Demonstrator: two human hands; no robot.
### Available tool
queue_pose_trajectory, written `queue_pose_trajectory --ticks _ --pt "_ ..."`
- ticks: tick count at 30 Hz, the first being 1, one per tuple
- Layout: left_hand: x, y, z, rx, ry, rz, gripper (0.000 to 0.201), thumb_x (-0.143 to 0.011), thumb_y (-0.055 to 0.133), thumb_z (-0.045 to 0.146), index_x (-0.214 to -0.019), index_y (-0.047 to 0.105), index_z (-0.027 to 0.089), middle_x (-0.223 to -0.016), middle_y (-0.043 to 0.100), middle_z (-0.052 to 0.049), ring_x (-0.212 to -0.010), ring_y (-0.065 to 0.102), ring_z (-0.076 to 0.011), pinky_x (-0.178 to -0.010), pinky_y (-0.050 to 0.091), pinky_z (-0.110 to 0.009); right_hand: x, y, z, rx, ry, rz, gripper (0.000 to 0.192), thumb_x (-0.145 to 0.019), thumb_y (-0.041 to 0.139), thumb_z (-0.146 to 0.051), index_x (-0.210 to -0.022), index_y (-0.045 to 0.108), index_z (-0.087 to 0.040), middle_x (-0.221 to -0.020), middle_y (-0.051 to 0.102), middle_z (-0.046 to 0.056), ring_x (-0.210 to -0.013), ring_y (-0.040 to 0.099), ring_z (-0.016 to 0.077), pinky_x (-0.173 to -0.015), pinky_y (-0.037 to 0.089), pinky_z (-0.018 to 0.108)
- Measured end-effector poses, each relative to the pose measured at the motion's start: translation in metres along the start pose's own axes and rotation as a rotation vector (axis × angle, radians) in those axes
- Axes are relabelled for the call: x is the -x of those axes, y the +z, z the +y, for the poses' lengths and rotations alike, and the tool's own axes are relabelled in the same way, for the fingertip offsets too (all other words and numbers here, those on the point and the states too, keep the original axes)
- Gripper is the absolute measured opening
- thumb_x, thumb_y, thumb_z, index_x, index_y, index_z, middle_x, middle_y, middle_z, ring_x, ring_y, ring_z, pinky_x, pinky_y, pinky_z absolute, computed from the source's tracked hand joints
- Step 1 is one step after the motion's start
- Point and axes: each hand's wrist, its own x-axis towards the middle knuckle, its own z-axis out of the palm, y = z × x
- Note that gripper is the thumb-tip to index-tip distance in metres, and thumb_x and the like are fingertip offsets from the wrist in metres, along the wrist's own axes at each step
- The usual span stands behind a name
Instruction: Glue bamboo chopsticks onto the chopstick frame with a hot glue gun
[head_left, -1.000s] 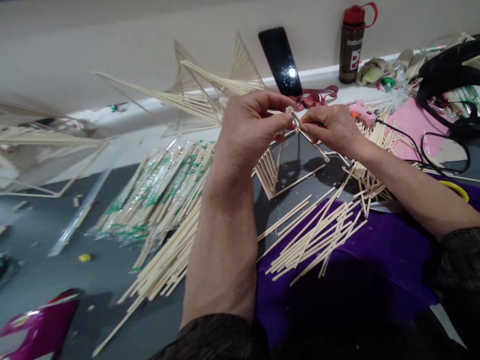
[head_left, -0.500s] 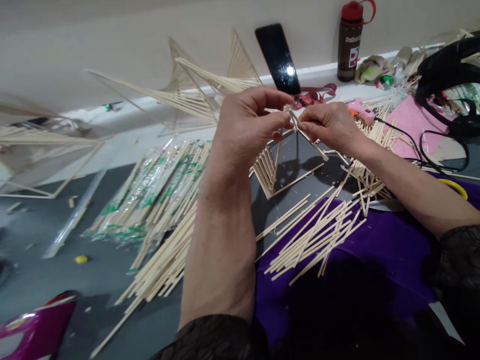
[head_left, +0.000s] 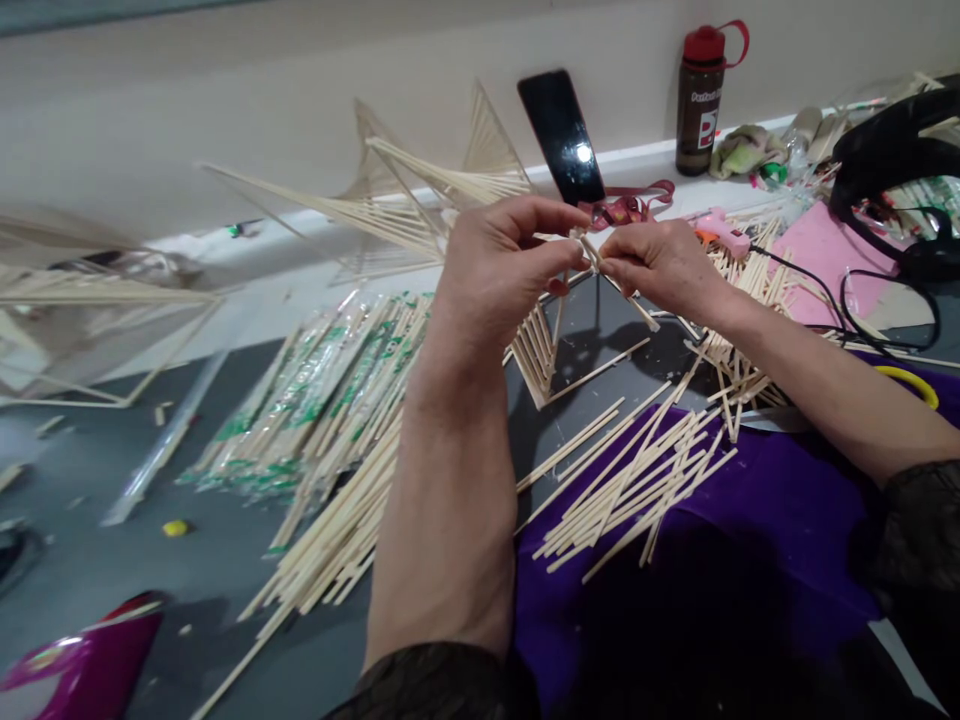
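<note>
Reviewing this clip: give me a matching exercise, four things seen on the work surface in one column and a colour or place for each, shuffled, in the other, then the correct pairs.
Things:
1. bottle
2. phone
3. glue gun
4. loose sticks

Colour or place:
A. pale pink, beside the right hand
B. black, leaning against the wall behind the left hand
C. brown with a red cap, on the ledge by the wall
D. bare wood, lying partly on the purple cloth

Pairs: 1-C, 2-B, 3-A, 4-D
</note>
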Motion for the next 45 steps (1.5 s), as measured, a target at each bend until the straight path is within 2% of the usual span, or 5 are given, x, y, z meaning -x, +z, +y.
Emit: queue_pose_trajectory --ticks 13,32,45 --pt "0.0 0.0002 0.0023 -0.007 -0.032 0.016 0.011 -0.067 0.07 0.02 -0.074 0.07 0.028 -0.075 0.071 -0.001 -0.076 0.067 -0.0244 -0.057 0.047 -0.037 0.0005 0.0002 -0.0047 0.012 0.032 -0.023 0.017 -0.09 0.053 -0.02 -0.08 0.067 -0.016 -0.072 0.065 0.003 -0.077 0.061 0.0157 -0.077 0.046 0.03" --pt "-0.0003 0.0034 0.002 -0.016 -0.019 -0.005 0.009 -0.068 0.068 0.023 -0.075 0.068 0.028 -0.079 0.071 -0.002 -0.08 0.067 -0.0249 -0.056 0.047 -0.037 0.0022 -0.0014 -0.0009 -0.002 0.02 -0.004 0.016 -0.088 0.053 -0.019 -0.08 0.066 -0.017 -0.071 0.064 0.001 -0.078 0.06 0.0151 -0.08 0.044 0.031" --pt "0.0001 0.0061 0.0018 0.014 -0.001 -0.006 0.01 -0.069 0.071 0.025 -0.077 0.065 0.025 -0.079 0.069 -0.001 -0.08 0.065 -0.0223 -0.056 0.046 -0.033 0.0028 -0.004 0.0 -0.052 0.051 -0.02 0.015 -0.088 0.052 -0.023 -0.082 0.065 -0.017 -0.066 0.065 0.0 -0.068 0.061 0.0138 -0.074 0.046 0.029"
